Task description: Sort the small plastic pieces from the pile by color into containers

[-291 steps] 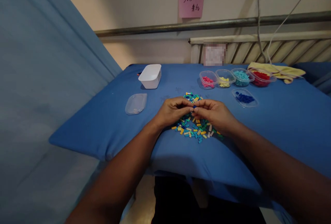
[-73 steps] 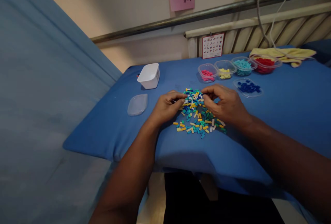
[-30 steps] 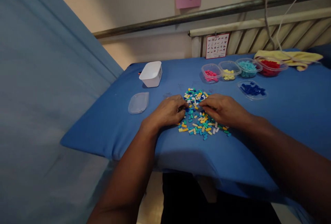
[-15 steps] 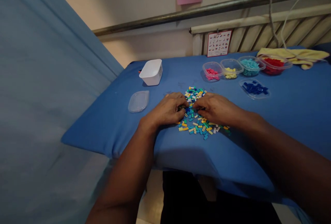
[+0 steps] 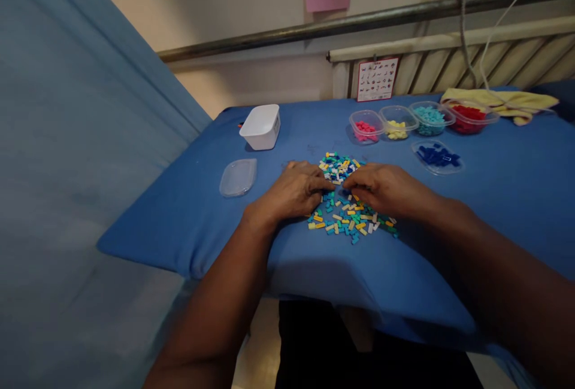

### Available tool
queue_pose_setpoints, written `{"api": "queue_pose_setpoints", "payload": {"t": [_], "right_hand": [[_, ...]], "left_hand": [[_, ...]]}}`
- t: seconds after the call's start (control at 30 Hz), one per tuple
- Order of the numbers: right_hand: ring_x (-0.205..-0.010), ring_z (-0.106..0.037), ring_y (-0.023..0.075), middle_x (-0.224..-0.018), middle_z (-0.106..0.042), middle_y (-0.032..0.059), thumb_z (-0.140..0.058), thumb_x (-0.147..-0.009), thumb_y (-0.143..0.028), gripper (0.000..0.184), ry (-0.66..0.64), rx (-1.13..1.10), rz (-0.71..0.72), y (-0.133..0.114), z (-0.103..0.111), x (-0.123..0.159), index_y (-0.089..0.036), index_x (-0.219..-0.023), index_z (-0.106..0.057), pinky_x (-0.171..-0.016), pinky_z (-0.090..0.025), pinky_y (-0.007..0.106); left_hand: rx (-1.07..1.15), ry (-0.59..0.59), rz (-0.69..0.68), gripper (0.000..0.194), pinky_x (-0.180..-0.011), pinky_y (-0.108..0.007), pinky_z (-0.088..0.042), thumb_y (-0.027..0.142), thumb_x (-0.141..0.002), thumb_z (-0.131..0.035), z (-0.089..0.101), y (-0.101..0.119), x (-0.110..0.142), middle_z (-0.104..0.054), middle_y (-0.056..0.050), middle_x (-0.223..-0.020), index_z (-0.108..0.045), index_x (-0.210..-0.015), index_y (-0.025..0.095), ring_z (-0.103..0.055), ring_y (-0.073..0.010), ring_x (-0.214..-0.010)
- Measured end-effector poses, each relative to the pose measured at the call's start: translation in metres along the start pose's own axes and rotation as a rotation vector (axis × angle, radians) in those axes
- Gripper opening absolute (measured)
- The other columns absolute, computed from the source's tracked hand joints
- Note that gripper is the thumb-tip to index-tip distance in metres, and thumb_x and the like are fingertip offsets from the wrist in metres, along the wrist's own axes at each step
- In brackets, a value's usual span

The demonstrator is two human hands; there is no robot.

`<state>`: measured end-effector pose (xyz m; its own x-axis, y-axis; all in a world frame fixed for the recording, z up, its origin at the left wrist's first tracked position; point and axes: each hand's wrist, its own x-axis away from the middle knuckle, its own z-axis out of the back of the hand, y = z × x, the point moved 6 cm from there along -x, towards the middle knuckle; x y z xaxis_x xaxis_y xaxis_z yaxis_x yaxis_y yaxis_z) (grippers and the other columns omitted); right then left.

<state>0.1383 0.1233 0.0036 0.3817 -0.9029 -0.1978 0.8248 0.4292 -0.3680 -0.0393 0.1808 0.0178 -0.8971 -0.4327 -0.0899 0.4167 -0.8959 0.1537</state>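
Observation:
A loose pile of small toy bricks (image 5: 354,221) in blue, green, yellow and white is spread over the blue-covered table. On the pile's left side lies my left hand (image 5: 299,190), fingers curled, the index fingertip reaching in among the bricks. What its closed fingers hold, if anything, is hidden. From the right, my right hand (image 5: 381,188) comes in with thumb and fingers pinched together. A dark blue brick (image 5: 345,192) shows at its fingertips, partly covered. The two hands' fingertips are close but apart.
Clear tubs hold pink (image 5: 366,128), yellow (image 5: 398,130), turquoise (image 5: 429,118) and red bricks (image 5: 469,118). A clear lid (image 5: 435,155) bears dark blue bricks. Left of the pile are a white box (image 5: 260,128) and another lid (image 5: 238,178). A yellow cloth (image 5: 521,103) lies back right.
Some seconds ago both hands met over the pile around a dark blue brick. Since then they have parted slightly and work low in the bricks. The left index finger now reaches further right.

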Motion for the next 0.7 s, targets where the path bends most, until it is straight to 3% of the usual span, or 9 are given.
{"api": "queue_pose_setpoints", "payload": {"t": [0.17, 0.33, 0.5, 0.7], "right_hand": [[-0.115, -0.075, 0.0268, -0.119, -0.084, 0.0057, -0.062, -0.098, -0.015, 0.034, -0.106, 0.081, -0.048, -0.0044, -0.0077, -0.0068, -0.027, -0.122, -0.084, -0.099, -0.054, 0.035], [-0.107, -0.075, 0.0261, -0.116, -0.085, 0.0069, -0.064, -0.095, -0.017, 0.035, -0.151, 0.145, -0.113, -0.0056, -0.0037, -0.009, -0.028, -0.121, -0.085, -0.09, -0.054, 0.032], [-0.1, -0.075, 0.0296, -0.108, -0.085, 0.0073, -0.064, -0.092, -0.019, 0.03, -0.198, 0.206, -0.17, -0.0054, -0.0034, -0.0102, -0.03, -0.107, -0.087, -0.073, -0.049, 0.034], [-0.095, -0.074, 0.0289, -0.105, -0.084, 0.0087, -0.066, -0.093, -0.021, 0.022, -0.123, 0.157, -0.176, -0.0058, 0.0, -0.0089, -0.026, -0.104, -0.085, -0.073, -0.048, 0.035]], "left_hand": [[0.005, -0.021, -0.003, 0.044, -0.1, -0.044, -0.044, 0.015, -0.093, -0.058, -0.0012, -0.0017, 0.0, -0.076, -0.006, -0.115, -0.084, -0.124, 0.033, -0.065, -0.0263, -0.112], [0.036, -0.04, -0.014, 0.038, -0.102, -0.043, -0.044, 0.018, -0.091, -0.063, -0.0015, -0.0029, 0.0001, -0.076, -0.007, -0.116, -0.082, -0.121, 0.027, -0.064, -0.0269, -0.11], [0.091, -0.027, -0.008, 0.035, -0.105, -0.046, -0.043, 0.016, -0.088, -0.062, -0.0015, -0.0032, 0.001, -0.078, -0.005, -0.114, -0.081, -0.116, 0.025, -0.066, -0.027, -0.109], [0.14, 0.027, 0.021, 0.028, -0.1, -0.046, -0.045, 0.017, -0.084, -0.062, 0.0014, -0.0047, 0.0001, -0.077, -0.007, -0.109, -0.077, -0.108, 0.021, -0.066, -0.0272, -0.103]]}}
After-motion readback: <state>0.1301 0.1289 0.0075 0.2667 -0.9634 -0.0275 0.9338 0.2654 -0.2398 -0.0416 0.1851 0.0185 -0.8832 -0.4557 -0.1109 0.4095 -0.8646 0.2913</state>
